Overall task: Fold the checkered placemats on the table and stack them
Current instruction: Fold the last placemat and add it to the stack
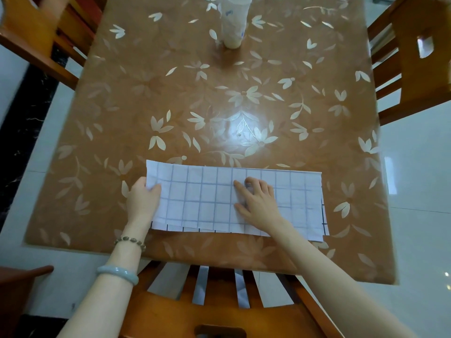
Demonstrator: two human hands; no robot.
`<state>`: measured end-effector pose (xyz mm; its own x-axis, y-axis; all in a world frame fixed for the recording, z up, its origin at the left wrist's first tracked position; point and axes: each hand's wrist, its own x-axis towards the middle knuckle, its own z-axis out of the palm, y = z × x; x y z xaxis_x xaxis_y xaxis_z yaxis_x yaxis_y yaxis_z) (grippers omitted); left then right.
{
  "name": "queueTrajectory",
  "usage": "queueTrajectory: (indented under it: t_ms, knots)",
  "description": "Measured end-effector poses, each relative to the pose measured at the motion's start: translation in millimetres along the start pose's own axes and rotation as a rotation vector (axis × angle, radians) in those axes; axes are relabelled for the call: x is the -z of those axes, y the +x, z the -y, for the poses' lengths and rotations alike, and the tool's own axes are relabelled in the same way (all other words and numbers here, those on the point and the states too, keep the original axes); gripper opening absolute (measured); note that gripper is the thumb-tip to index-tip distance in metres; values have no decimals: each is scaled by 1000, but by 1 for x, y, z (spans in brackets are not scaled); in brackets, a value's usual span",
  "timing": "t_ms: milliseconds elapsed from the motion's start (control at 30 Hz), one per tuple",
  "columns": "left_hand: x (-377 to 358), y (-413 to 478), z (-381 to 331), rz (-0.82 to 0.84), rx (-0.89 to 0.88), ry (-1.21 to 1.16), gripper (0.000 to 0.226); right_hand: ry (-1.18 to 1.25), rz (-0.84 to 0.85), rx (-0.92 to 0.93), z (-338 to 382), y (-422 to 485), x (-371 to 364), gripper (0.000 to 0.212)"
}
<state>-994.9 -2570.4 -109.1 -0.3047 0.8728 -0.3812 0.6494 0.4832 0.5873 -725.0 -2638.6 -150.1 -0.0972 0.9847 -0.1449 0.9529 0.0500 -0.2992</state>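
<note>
A white checkered placemat (202,201) of thin sheet material lies flat on the brown, leaf-patterned worktop (219,106), stretched between the two grips and running past the right one. It looks folded once along its length: a darker-lined under-layer peeks out just nearer than both grips and at the end to the right of the right grip.

The left grip (144,198) is narrow, pinching the placemat's short edge with the thumb on top. The right grip (258,203) is wide, fingers spread and pressing down on the sheet's middle.

The step in hand appears to be the second fold. The next move probably calls for the left grip to carry its edge over toward the right grip while the pressing palm keeps the layers from sliding, then a crease. No finished stack shows yet.

Well beyond both grips stands a tall white cylindrical container (234,23).
</note>
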Motion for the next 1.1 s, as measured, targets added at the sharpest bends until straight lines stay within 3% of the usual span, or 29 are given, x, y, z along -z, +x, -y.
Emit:
queueTrajectory:
  t_ms: [267,500,633,800,933,1100]
  knots:
    - [39,20,2,40,-72,-13,10,39,64,-27,30,18,5,63]
    - [85,20,-20,244,-41,-341,6,14,137,-12,32,28,8,80]
    - [89,-4,-52,333,-101,-413,8,-9,173,-8,32,28,11,88]
    - [73,-43,-99,435,-222,-473,6,45,197,-12,29,28,13,94]
    - [45,-65,-128,507,-306,-472,6,349,154,-135,5,15,26,98]
    - [-2,-93,-159,578,-364,-421,8,291,106,-304,-59,-27,54,92]
